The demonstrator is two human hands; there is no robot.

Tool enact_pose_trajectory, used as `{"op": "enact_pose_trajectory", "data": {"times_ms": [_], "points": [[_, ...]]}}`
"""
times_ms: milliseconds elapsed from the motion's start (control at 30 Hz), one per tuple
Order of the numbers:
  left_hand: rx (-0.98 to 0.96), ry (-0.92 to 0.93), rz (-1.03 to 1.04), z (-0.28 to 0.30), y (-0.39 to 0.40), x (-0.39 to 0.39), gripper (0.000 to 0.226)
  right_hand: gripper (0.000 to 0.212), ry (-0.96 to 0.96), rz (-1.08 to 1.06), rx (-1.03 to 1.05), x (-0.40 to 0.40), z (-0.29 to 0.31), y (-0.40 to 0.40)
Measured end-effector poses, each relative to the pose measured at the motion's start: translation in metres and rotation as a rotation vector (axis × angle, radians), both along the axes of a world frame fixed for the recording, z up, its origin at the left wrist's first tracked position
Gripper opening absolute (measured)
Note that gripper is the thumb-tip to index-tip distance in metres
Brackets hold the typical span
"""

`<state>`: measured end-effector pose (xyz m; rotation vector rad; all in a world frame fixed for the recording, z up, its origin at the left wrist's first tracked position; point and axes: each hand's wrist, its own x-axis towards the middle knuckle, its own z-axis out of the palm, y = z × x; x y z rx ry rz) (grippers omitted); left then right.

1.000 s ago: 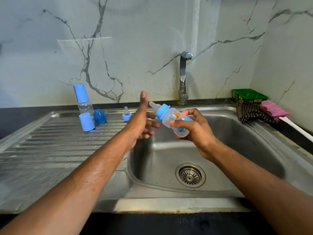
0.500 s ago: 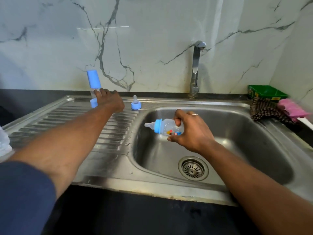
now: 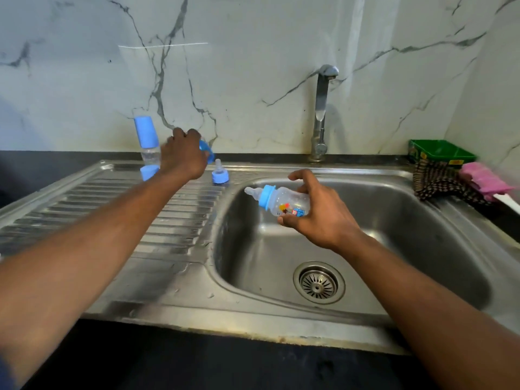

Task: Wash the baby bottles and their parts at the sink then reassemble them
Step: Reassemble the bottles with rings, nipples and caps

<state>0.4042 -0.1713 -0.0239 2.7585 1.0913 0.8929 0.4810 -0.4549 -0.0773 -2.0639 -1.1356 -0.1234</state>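
1. The right hand point(image 3: 318, 215) holds a small baby bottle point(image 3: 284, 202) on its side above the sink point(image 3: 394, 229), fingers curled round it
2. The left hand point(image 3: 183, 157) grips a blue cap point(image 3: 207, 152) above the drainboard point(image 3: 180, 209), near a loose teat ring point(image 3: 220, 173)

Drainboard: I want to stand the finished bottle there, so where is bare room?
The drainboard is bare across its ribbed front and left, between the sink basin and the counter edge. The back is crowded: a capped bottle, a blue cap, a teat ring and the left hand.
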Motion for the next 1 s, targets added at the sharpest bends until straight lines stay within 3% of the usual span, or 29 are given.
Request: {"op": "enact_pose_trajectory", "data": {"times_ms": [67, 133, 333, 467, 667, 867, 1000], "points": [[-0.423, -0.234, -0.269, 0.007, -0.036, -0.008, 0.036, 0.066, 0.030, -0.003, 0.089, 0.002, 0.002, -0.002], [-0.694, -0.392, -0.431, 0.005, -0.072, -0.018, 0.025, 0.059, 0.028, -0.023, 0.149, 0.003, 0.004, -0.004], [-0.974, -0.627, -0.547, -0.018, -0.128, -0.040, 0.025, 0.051, 0.094, -0.043, 0.261, -0.005, 0.006, -0.012], [-1.044, -0.620, -0.687, -0.020, -0.144, -0.042, 0.030, 0.049, 0.105, 0.000, 0.306, -0.011, 0.007, -0.012], [-1.150, -0.578, -0.740, -0.027, -0.136, -0.046, 0.039, 0.046, 0.089, 0.028, 0.283, -0.017, 0.008, -0.013], [-1.245, -0.563, -0.733, -0.029, -0.137, -0.038, 0.024, 0.045, 0.020, 0.053, 0.141, -0.024, 0.010, -0.016], [-1.254, -0.601, -0.666, -0.033, -0.139, -0.039, 0.042, 0.043, -0.108, 0.074, 0.004, -0.037, 0.014, -0.015]]}}
